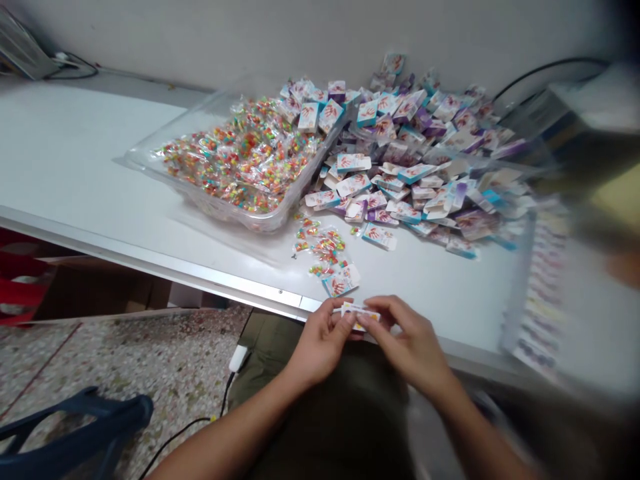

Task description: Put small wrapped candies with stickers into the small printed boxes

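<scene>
A small printed cardboard box [361, 313] is between my two hands, just over the table's front edge. My left hand [324, 337] grips its left end, thumb on top. On its right side, my right hand [405, 337] pinches it with thumb and fingers. The fingers hide much of the box. Just beyond them lies another small box [342, 281] with a red hand print and blue edge. Clear packets of colourful pellets [323, 247] lie behind that one. A further blue-edged box [379, 236] rests flat to their right.
A clear plastic tray [267, 220] full of pellet packets stands at the table's middle back. Right of it is a large heap of small boxes [410, 173], some with open flaps. A blurred printed sheet [545, 287] lies at the right. A blue stool [75, 427] stands on the floor.
</scene>
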Demonstrator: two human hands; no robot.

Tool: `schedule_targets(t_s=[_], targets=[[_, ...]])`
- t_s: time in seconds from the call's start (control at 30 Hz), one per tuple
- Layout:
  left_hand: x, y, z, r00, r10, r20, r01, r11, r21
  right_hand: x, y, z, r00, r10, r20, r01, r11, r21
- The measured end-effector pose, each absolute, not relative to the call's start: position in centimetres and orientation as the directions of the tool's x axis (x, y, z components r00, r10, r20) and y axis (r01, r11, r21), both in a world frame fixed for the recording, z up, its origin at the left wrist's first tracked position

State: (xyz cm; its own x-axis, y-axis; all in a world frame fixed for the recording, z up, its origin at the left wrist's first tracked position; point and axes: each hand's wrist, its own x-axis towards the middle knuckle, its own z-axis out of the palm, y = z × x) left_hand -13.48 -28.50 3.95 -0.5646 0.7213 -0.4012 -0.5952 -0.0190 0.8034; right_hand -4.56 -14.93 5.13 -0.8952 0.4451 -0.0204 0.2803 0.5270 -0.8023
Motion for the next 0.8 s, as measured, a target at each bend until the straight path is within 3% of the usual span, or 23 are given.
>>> schedule_targets(t_s=[0.07, 0.1, 0.17, 0.23, 0.33, 0.43, 0.53, 0.63, 0.73, 0.8], targets=[[-13.6, -28.6, 3.9, -0.576, 0.738, -0.353, -0.585, -0.070, 0.808, -4.7, -14.9, 4.8, -0.824, 0.559, -0.094, 0.363, 0.393, -0.845], [-13.6, -28.6, 3.8, -0.585, 0.739, -0.334, -0.577, -0.091, 0.812, -4.7, -14.9, 4.7, -0.817, 0.551, -0.172, 0.384, 0.296, -0.875], [-13.8, -28.6, 3.8, -0.628, 0.719, -0.297, -0.508, -0.090, 0.856, -4.5, -14.9, 4.6, -0.844, 0.433, -0.318, 0.394, 0.097, -0.914], [-13.8, -28.7, 3.7, -0.688, 0.680, -0.253, -0.377, -0.036, 0.926, -4.3, -15.1, 4.5, -0.856, 0.385, -0.344, 0.370, -0.010, -0.929], [-13.4, -28.8, 3.4, -0.708, 0.659, -0.254, -0.269, 0.081, 0.960, -3.9, -15.7, 4.3, -0.811, 0.510, -0.286, 0.347, 0.025, -0.938], [-13.3, -28.9, 3.2, -0.697, 0.670, -0.256, -0.181, 0.181, 0.967, -3.7, -15.6, 4.1, -0.798, 0.546, -0.254, 0.355, 0.086, -0.931], [-14.3, -28.8, 3.3, -0.741, 0.667, -0.077, 0.155, 0.282, 0.947, -3.3, -14.2, 4.2, -0.773, 0.583, -0.249, 0.356, 0.076, -0.931], [-16.4, -28.0, 3.5, -0.691, 0.707, 0.148, 0.586, 0.429, 0.687, -2.8, -12.4, 4.5, -0.723, 0.651, -0.231, 0.359, 0.069, -0.931], [-18.1, -26.6, 3.6, -0.577, 0.809, 0.109, 0.788, 0.517, 0.335, -2.7, -11.8, 4.7, -0.708, 0.673, -0.214, 0.349, 0.069, -0.935], [-18.3, -26.1, 3.7, -0.531, 0.843, 0.085, 0.836, 0.505, 0.215, -2.9, -12.0, 4.8, -0.694, 0.691, -0.204, 0.333, 0.056, -0.941]])
